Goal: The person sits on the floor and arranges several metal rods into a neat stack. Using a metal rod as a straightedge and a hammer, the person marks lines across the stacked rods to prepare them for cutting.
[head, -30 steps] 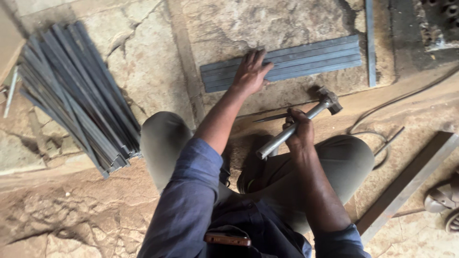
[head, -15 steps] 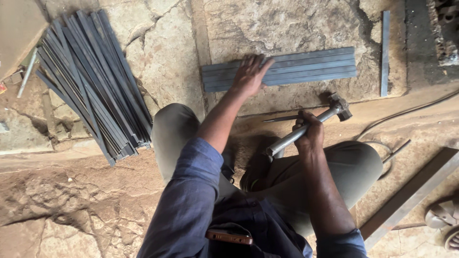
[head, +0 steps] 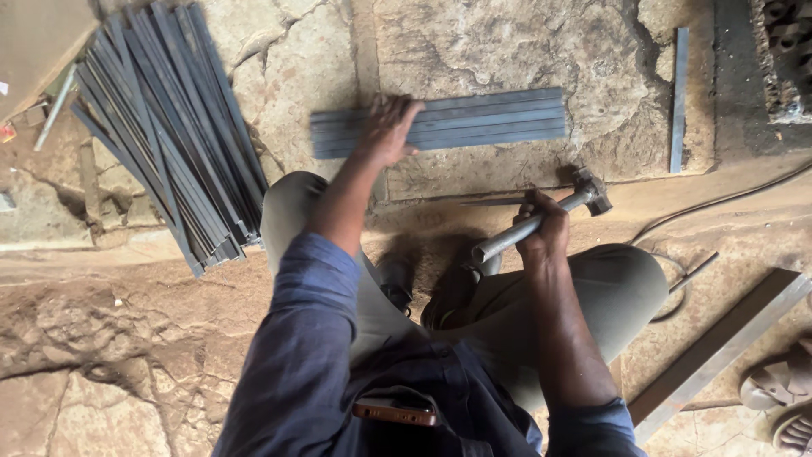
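Left hand (head: 385, 127) lies flat, open, on the metal strips (head: 474, 121); right hand (head: 544, 228) grips the hammer (head: 541, 222). Risk: a misaimed blow could strike the fingers.

The left hand (head: 385, 129) hides part of the flat metal strips (head: 474, 121); a sandal (head: 782, 393) is cut off at the right edge, and a dark block (head: 782, 51) at the top-right corner.

Place: rough metalworking workshop, floor-level.
Floor: cracked stone slabs (head: 279, 76), dirt.
Stock: flat steel strips (head: 161, 127) heaped at ten o'clock.
Tool: hammer (head: 541, 222).
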